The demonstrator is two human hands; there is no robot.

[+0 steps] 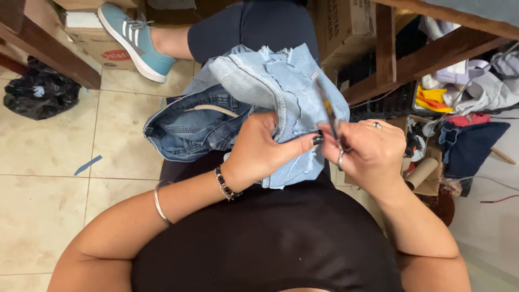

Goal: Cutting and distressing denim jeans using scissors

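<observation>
A pair of blue denim jeans (259, 92), turned partly inside out, lies across my lap. My left hand (262, 151) pinches a pale, frayed fold of the denim near its middle. Right beside it, my right hand (367, 151) grips a small pair of scissors (328, 111), whose thin blades point up and away along the edge of the cloth. The two hands almost touch at the thumbs. A darker part of the jeans with a waistband hangs to the left over my knee.
A foot in a teal sneaker (135, 40) rests on the tiled floor (48, 162) at top left. A black plastic bag (40, 92) lies by a wooden table leg. Cardboard boxes (346, 24) and a wooden frame stand at top right, with piled cloth scraps (465, 108) beneath.
</observation>
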